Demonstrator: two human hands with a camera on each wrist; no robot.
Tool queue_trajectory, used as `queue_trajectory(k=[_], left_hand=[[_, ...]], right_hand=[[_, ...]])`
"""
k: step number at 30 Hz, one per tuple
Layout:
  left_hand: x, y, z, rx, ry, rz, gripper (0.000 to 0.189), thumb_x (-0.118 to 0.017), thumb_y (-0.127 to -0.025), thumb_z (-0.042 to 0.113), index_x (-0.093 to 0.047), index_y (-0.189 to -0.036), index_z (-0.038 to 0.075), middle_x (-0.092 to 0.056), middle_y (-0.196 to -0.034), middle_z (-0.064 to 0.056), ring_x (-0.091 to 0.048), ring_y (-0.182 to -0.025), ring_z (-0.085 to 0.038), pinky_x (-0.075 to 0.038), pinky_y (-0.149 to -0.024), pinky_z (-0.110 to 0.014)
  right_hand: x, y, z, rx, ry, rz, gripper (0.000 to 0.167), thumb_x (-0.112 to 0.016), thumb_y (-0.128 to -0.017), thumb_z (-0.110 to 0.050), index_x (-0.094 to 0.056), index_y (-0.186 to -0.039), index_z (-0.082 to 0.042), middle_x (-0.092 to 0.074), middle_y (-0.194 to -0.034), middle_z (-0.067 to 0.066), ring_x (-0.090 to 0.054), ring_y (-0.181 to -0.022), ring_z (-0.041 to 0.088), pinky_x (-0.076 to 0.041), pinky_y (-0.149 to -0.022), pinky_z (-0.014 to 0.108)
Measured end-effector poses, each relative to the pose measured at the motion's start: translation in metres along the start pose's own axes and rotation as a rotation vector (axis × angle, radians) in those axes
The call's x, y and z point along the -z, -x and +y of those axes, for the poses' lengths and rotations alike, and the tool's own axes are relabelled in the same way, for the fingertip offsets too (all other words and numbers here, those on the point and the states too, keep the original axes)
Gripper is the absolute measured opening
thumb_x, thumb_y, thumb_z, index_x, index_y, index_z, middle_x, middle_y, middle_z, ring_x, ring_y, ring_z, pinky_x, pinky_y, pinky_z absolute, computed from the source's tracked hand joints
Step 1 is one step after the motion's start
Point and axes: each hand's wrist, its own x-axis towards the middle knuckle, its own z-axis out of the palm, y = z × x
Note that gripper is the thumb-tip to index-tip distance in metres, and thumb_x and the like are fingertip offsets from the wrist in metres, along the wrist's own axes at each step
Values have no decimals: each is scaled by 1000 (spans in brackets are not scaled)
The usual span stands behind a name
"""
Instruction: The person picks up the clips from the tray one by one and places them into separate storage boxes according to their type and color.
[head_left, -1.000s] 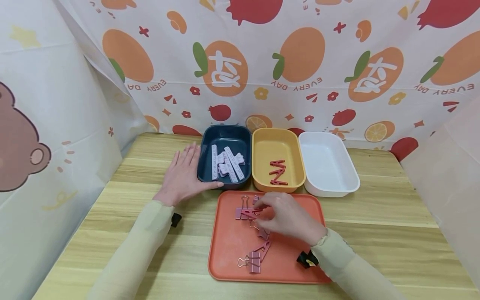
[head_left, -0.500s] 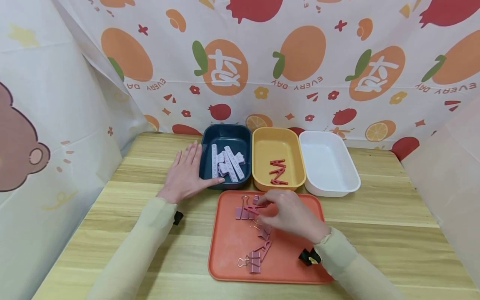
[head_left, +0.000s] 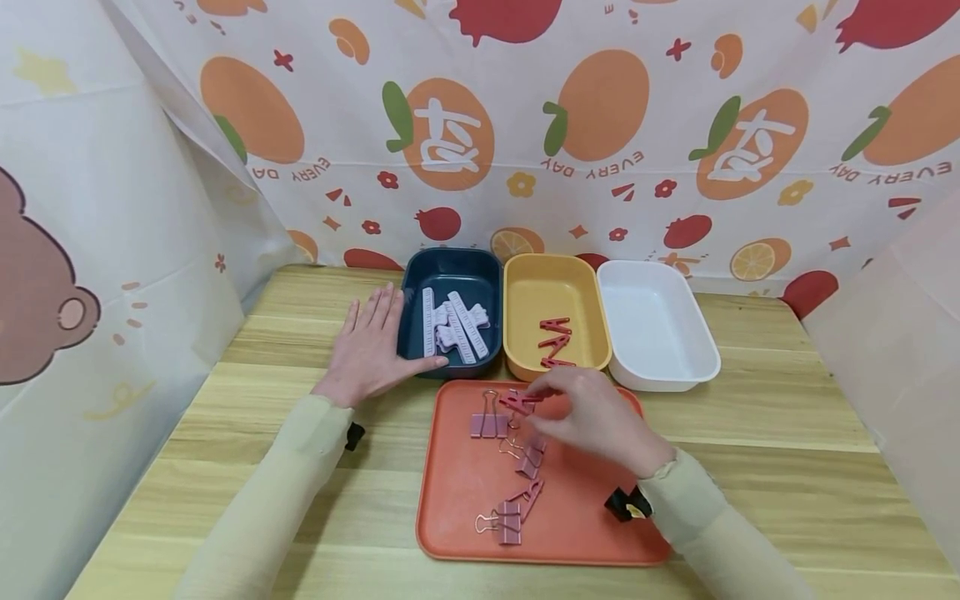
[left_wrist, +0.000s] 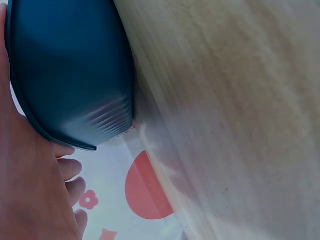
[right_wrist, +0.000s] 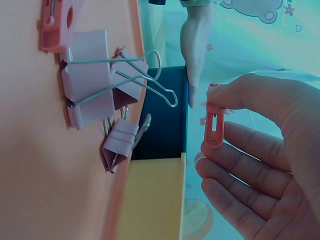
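My right hand (head_left: 596, 417) pinches a small red clothespin (right_wrist: 215, 122) between thumb and fingers, held over the far part of the orange-red tray (head_left: 457, 492). Below it on the tray lie several pink binder clips (head_left: 489, 426) with wire handles. Another clothespin (head_left: 531, 497) lies nearer the front, against a binder clip (head_left: 510, 523). My left hand (head_left: 367, 350) rests with straight, spread fingers along the left side of the dark blue bin (left_wrist: 70, 65), its thumb at the front rim. That bin holds several pale lilac long-bar clips (head_left: 465, 327).
A yellow bin (head_left: 551, 287) with several red clothespins (head_left: 555, 342) stands between the blue bin and a white bin (head_left: 656, 333). The bins line up behind the tray on a wooden table (head_left: 780, 433). A fruit-print cloth (head_left: 517, 125) hangs at the back.
The right hand has lifted the red clothespin off the binder clips and moved it slightly away from me and to the right, toward the yellow bin. The left hand has stayed nearly still.
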Motion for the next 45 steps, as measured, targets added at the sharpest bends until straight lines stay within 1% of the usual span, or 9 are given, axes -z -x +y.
queue_trajectory(k=[5, 10, 17, 23, 29, 36, 39, 41, 45], left_hand=[[0, 0, 0, -3, 0, -1, 134, -48, -73, 95, -13, -162, 2, -8, -168, -20, -4, -154, -37, 6, -121, -52], [0, 0, 0, -5, -3, -3, 134, -47, -73, 94, -12, -162, 2, -8, -168, -20, -4, -154, -37, 4, -122, -53], [0, 1, 0, -3, 2, -6, 135, -47, -73, 95, -12, -162, 1, -8, -168, -21, -5, -154, -37, 4, -122, -54], [-1, 2, -2, -7, 9, 1, 136, -48, -72, 95, -11, -162, 1, -9, -168, -21, -5, -154, -37, 6, -121, -53], [-2, 1, -2, -6, 4, 4, 136, -46, -71, 96, -11, -163, 2, -9, -168, -20, -5, -154, -37, 4, -122, -54], [-2, 1, -1, -6, 4, 10, 136, -47, -71, 96, -12, -163, 2, -10, -168, -20, -6, -153, -38, 3, -122, -55], [-2, 1, -1, -6, 5, 11, 135, -47, -72, 96, -12, -162, 2, -10, -168, -20, -6, -153, -38, 3, -122, -55], [-2, 1, -1, -7, 4, 15, 135, -47, -72, 95, -13, -162, 2, -10, -168, -20, -7, -153, -38, 2, -122, -55], [-2, 2, -1, -8, -2, 17, 134, -47, -72, 95, -13, -162, 2, -10, -168, -20, -8, -153, -38, -1, -122, -56]], right_hand=[[7, 1, 2, -27, 8, 16, 30, -90, -80, -19, -76, -106, -17, -71, -100, -8, -68, -94, 18, -59, -84, 37], [14, 2, 4, -42, 50, 51, 34, -91, -78, -19, -77, -108, -16, -71, -102, -7, -67, -93, 13, -58, -83, 33], [22, 3, 7, -36, 31, 98, 34, -91, -78, -18, -77, -109, -15, -71, -102, -7, -66, -92, 9, -59, -82, 30], [28, 5, 10, -45, 19, 119, 33, -91, -79, -17, -77, -109, -14, -72, -104, -5, -68, -93, 13, -60, -82, 34], [34, 6, 17, -26, 32, 164, 29, -90, -79, -17, -78, -105, -14, -72, -100, -7, -69, -90, 14, -60, -77, 32], [41, 6, 23, 25, 39, 236, 25, -90, -79, -14, -79, -102, -12, -73, -96, -5, -68, -86, 16, -59, -77, 43], [44, 6, 25, 38, 45, 258, 24, -89, -79, -13, -79, -101, -12, -73, -95, -4, -68, -85, 14, -58, -76, 45], [45, 6, 26, 46, 50, 269, 24, -89, -79, -13, -79, -101, -11, -73, -95, -4, -68, -85, 17, -58, -76, 44], [48, 4, 28, 36, 57, 282, 24, -89, -79, -15, -79, -101, -12, -73, -94, -6, -67, -85, 19, -56, -73, 37]])
